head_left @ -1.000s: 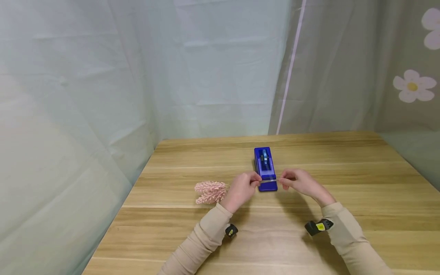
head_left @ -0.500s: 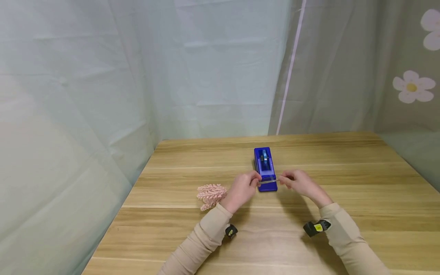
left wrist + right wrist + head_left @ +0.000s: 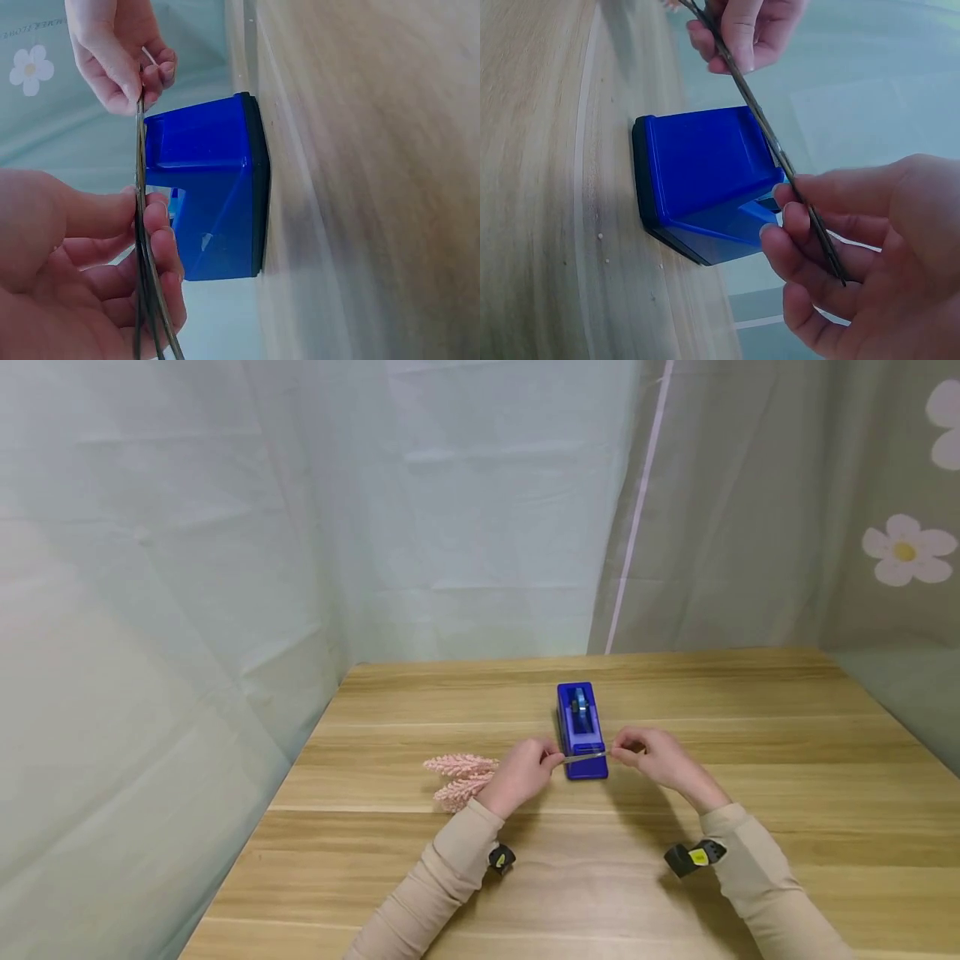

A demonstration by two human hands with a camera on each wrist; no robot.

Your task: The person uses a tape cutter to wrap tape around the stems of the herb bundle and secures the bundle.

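The left hand [image 3: 519,772] pinches the thin dark wire stems [image 3: 583,757] between thumb and curled fingers, the stems running on to a pink feathery artificial flower sprig [image 3: 459,774] that lies on the table just left of the wrist; the right hand [image 3: 654,758] pinches the free end of the same stems, so the bundle stretches taut between both hands, directly over the near end of the blue plastic tape dispenser [image 3: 582,729]; the dispenser stands on the light wooden table [image 3: 750,777]. The step in hand looks like binding the stems with tape; next, I judge, one hand must free itself to draw tape while the other keeps the stems together.
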